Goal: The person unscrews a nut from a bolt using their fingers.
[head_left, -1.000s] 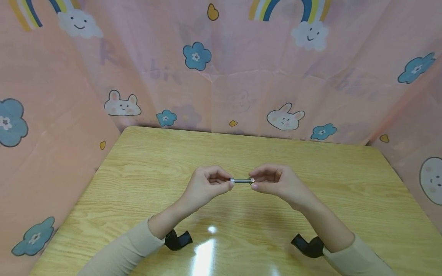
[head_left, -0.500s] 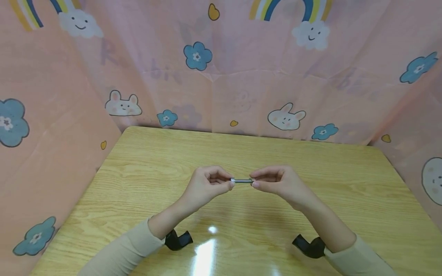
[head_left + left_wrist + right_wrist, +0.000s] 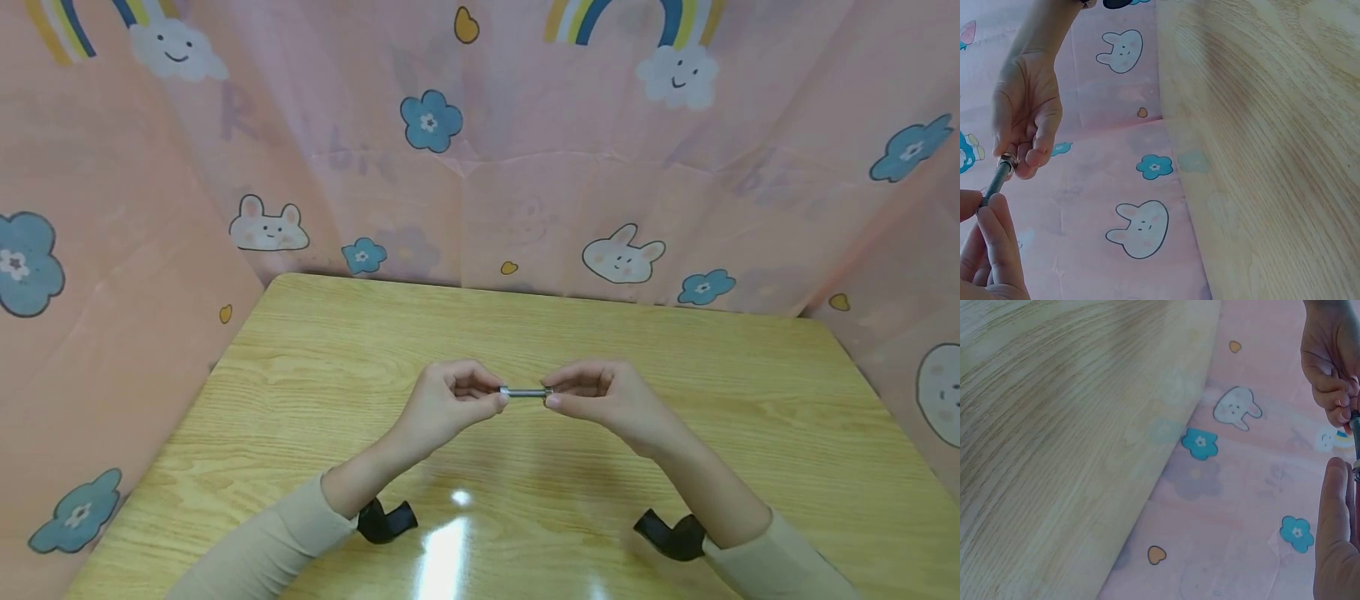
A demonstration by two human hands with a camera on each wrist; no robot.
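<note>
A silvery threaded bolt (image 3: 527,392) lies level between the two hands, above the table in the head view. My left hand (image 3: 452,402) pinches its left end between thumb and fingertips. At the bolt's right end sits a nut (image 3: 1007,160), and my right hand (image 3: 603,402) holds it between thumb and fingers. The left wrist view shows the bare thread running from the left fingertips (image 3: 994,209) up to the nut. In the right wrist view the bolt (image 3: 1357,434) is cut off by the frame's right edge. Fingers cover much of both ends.
Below the hands is a light wood-grain table (image 3: 337,333). A pink printed cloth (image 3: 510,183) hangs behind it and along both sides. Black straps with jutting parts (image 3: 386,522) sit at the wrists. A bright reflection shows on the table's near part.
The right thumb and fingers have shifted slightly around the nut, hiding more of it than a second ago. The left hand and the bolt stay nearly in place.
</note>
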